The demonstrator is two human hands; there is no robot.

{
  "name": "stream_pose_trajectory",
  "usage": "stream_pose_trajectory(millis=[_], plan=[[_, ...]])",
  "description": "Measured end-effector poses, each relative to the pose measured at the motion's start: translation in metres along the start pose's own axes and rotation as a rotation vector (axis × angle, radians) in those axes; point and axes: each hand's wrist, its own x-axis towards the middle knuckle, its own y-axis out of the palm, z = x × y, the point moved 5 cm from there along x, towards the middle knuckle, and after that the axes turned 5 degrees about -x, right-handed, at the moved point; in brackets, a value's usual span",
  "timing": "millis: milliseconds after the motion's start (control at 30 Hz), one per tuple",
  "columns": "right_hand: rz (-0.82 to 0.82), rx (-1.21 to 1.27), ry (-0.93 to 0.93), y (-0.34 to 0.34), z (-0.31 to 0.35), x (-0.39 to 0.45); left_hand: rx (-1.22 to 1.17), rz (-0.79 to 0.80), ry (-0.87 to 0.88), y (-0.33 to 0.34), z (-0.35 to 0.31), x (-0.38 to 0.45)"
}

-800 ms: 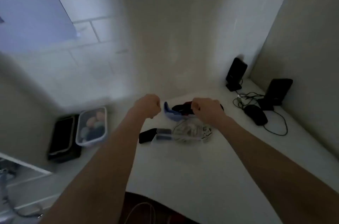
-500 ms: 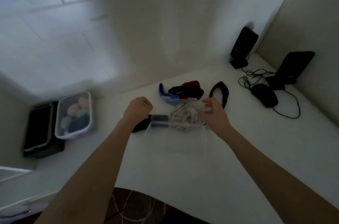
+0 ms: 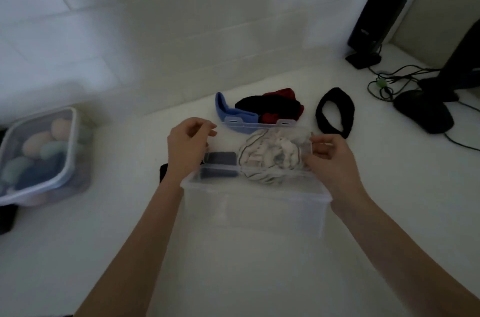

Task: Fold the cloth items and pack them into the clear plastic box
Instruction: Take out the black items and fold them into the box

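a lidded tub of pastel bundles [image 3: 39, 155] sits far left. the left hand [image 3: 187, 148], fingers loosely curled and holding nothing, hovers at the clear plastic box [image 3: 255, 202]. a pale striped cloth [image 3: 270, 158] lies inside. the right hand [image 3: 331, 158] pinches the raised clear lid [image 3: 262, 125].

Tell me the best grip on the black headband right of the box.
Pinch the near arc of the black headband from above with the right hand: it lies flat as an open loop, clear of the clear plastic box, so that edge looks reachable.
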Motion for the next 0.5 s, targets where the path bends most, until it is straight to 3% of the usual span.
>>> stream_pose_trajectory(millis=[167, 267, 400, 500], plan=[[0.017, 0.062, -0.046, -0.001, -0.003, 0.004, 0.012, 0.056, 0.116, -0.005, -0.002, 0.000], [-0.022, 0.143, -0.080, -0.003, -0.002, -0.004, 0.121, 0.137, 0.249, -0.023, -0.006, -0.007], [-0.139, 0.287, -0.180, -0.005, 0.006, -0.033, 0.250, 0.116, 0.358, -0.057, 0.004, -0.041], [-0.170, 0.347, -0.270, -0.005, 0.009, -0.057, 0.440, 0.257, 0.401, -0.066, 0.018, -0.074]])
